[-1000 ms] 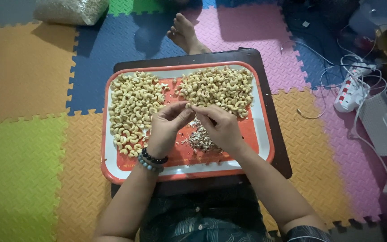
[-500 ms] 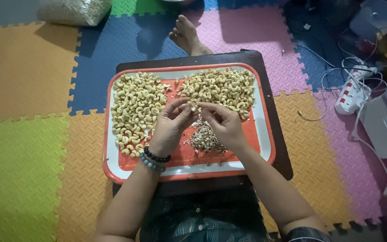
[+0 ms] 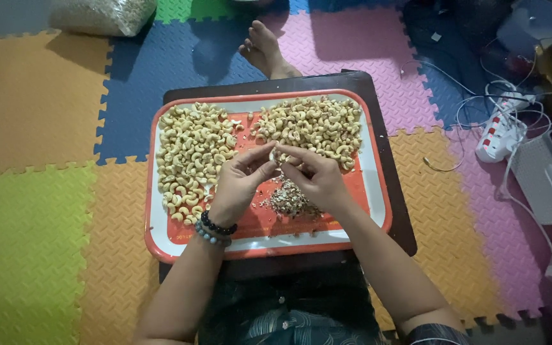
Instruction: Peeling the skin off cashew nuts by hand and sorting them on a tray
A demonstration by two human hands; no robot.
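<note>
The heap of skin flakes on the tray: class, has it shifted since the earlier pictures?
No. The heap of skin flakes lies in the same place on the red tray, below both hands' meeting fingers, in line with the gap between the two cashew piles.

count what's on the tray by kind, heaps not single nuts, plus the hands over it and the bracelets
cashew heaps: 2, the left heap and the right heap
pile of skin scraps: 1
hands: 2, left hand and right hand, fingertips meeting over the tray
bead bracelets: 2
total: 7
</note>
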